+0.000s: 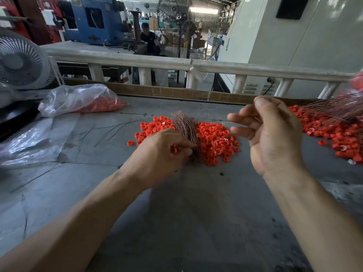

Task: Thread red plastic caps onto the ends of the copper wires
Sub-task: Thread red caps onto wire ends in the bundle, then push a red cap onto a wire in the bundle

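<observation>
A heap of small red plastic caps (214,140) lies at the middle of the grey table (176,213). A bundle of thin copper wires (185,124) fans upward out of my left hand (159,156), which grips its lower end; a red cap shows between that hand's fingers. My right hand (275,134) is raised to the right of the heap, thumb up and fingers loosely spread. A thin wire seems to run from its fingers, but the blur hides whether it pinches one. A second heap of red caps (334,134) with capped wires (337,108) lies at the far right.
A clear plastic bag of red caps (82,101) sits at the back left, beside a white fan (21,61). Loose dark wires (110,130) lie left of the central heap. A cardboard strip (167,91) and a white railing (196,65) border the table's far edge.
</observation>
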The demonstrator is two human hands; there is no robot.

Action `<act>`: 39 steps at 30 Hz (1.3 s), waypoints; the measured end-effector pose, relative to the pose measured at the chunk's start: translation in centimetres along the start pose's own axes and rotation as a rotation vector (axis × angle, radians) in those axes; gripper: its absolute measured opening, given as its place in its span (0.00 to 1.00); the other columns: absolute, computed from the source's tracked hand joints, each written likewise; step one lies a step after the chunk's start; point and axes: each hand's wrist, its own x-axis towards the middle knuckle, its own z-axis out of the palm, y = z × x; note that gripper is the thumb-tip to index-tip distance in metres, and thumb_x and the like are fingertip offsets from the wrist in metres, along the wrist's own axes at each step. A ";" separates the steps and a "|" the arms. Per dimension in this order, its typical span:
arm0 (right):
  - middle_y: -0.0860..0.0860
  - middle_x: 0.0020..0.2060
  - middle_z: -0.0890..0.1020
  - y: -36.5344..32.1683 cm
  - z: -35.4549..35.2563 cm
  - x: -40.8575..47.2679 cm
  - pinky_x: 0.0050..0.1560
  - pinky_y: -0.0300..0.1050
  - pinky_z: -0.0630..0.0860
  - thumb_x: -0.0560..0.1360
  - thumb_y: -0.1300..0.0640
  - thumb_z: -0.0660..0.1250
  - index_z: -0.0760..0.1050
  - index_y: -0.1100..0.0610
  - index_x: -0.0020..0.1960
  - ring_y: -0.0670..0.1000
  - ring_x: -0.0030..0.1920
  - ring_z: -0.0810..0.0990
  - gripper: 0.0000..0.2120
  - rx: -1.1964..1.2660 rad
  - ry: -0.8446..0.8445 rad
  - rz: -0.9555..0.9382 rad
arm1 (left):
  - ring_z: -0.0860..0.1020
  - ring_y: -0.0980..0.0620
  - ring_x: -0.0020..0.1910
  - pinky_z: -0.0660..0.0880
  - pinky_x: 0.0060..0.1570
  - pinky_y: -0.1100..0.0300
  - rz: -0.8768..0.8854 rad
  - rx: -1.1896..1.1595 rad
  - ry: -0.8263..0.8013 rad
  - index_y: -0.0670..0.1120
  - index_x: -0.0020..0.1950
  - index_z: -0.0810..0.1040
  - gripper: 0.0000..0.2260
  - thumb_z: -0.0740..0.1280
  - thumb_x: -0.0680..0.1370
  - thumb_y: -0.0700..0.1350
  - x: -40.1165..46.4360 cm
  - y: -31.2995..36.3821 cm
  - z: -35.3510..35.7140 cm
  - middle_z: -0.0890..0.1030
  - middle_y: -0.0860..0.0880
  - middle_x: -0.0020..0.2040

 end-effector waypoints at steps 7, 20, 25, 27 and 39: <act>0.49 0.28 0.78 0.6 -1.2 0.7 0.20 0.34 0.65 0.82 0.61 0.64 0.79 0.55 0.49 0.45 0.23 0.73 0.06 -0.147 0.112 0.326 | 0.77 0.62 0.27 0.73 0.31 0.61 -0.353 0.098 0.206 0.53 0.37 0.82 0.09 0.72 0.77 0.49 0.3 -2.8 -2.9 0.80 0.59 0.30; 0.55 0.36 0.86 2.7 -1.1 -0.6 0.22 0.37 0.69 0.81 0.65 0.66 0.80 0.59 0.49 0.46 0.26 0.77 0.05 -0.413 -0.097 0.419 | 0.76 0.62 0.37 0.70 0.35 0.61 -0.325 0.191 -0.090 0.60 0.39 0.83 0.08 0.79 0.68 0.47 -0.1 -3.0 -2.5 0.81 0.60 0.37; 0.54 0.34 0.85 3.1 -1.3 -0.7 0.21 0.37 0.69 0.80 0.65 0.66 0.81 0.60 0.48 0.46 0.26 0.77 0.06 -0.450 -0.117 0.388 | 0.77 0.64 0.36 0.71 0.35 0.63 -0.292 0.131 0.033 0.60 0.43 0.83 0.06 0.75 0.74 0.47 0.0 -2.8 -1.9 0.81 0.61 0.35; 0.53 0.33 0.85 3.3 -1.3 -0.8 0.21 0.37 0.69 0.80 0.65 0.66 0.81 0.60 0.48 0.46 0.26 0.76 0.06 -0.462 -0.135 0.382 | 0.76 0.64 0.38 0.69 0.36 0.62 -0.262 0.173 0.047 0.59 0.47 0.84 0.05 0.75 0.74 0.48 0.1 -2.4 -1.4 0.81 0.61 0.37; 0.53 0.34 0.85 3.8 -1.4 -0.8 0.21 0.39 0.69 0.80 0.64 0.67 0.81 0.58 0.47 0.47 0.27 0.76 0.06 -0.521 -0.198 0.352 | 0.77 0.53 0.49 0.70 0.43 0.57 -0.224 0.348 0.044 0.54 0.47 0.81 0.05 0.75 0.74 0.48 0.4 -1.3 -1.1 0.78 0.57 0.49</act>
